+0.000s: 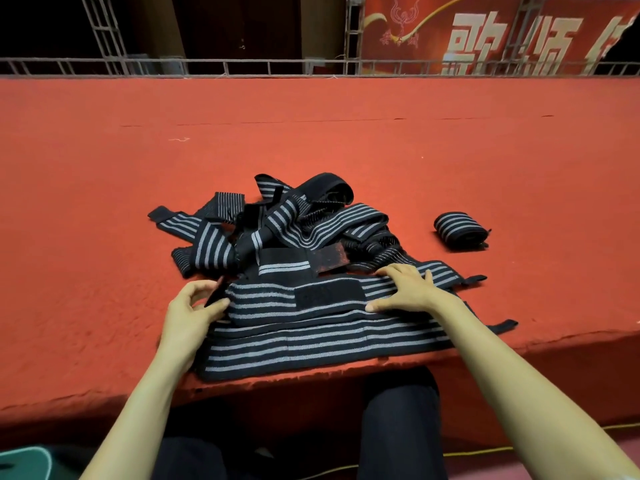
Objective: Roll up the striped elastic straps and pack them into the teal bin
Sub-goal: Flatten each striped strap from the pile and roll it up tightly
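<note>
Down at the far left, off the red carpeted platform point(104, 202) and below its near edge, only a corner of the teal bin point(20, 460) shows; whether anything is in it cannot be told. Next comes the left hand point(188, 313), curled round the left end of the upper strap point(263, 301), thumb against the end and fingers hooked over a thin black tab, so it grips that end. This strap lies flat on top of a lower strap point(311, 348), which runs right along the platform's near edge. Behind both, toward the middle of the platform, sits the loose pile point(287, 220) of tangled straps, touching the upper strap's far side. The right hand point(405, 289) lies open, fingers spread and flat, pressing the upper strap down just right of its black fastener patch point(329, 294). Furthest right, apart from the pile, rests one rolled strap point(459, 232).

Rolling from the left end looks about to begin, and several things could spoil it. Because the two straps are stacked, the turning end may catch the lower one and wind it in, or drag it off the near edge. The fastener patch may snag on neighbouring fabric. If the pressing hand lets tension go, the elastic would likely spring loose; a skewed start would give a crooked roll.
</note>
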